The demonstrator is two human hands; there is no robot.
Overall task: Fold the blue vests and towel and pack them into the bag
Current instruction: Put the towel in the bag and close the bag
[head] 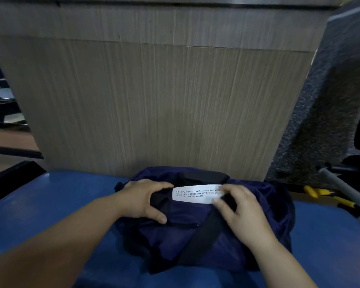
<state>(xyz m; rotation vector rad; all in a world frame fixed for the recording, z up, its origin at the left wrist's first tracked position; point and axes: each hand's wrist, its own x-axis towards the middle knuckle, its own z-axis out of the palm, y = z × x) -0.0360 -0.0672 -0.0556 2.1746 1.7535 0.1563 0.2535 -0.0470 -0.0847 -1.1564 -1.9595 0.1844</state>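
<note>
A dark navy bag (195, 238) with black straps lies on a blue padded surface (50, 215), its far side against a wooden panel. A white label (195, 194) with black print crosses its top handle. My left hand (142, 199) grips the black handle at the label's left end, thumb underneath. My right hand (237, 208) rests on the bag's top at the label's right end, fingers curled over the strap. No vests or towel are visible; the inside of the bag is hidden.
A tall wooden panel (164, 100) stands just behind the bag. To the right are a grey speckled upright (320, 100), a grey rod (341, 190) and yellow-handled tools (318, 193). Dark frames (0, 100) sit at the far left.
</note>
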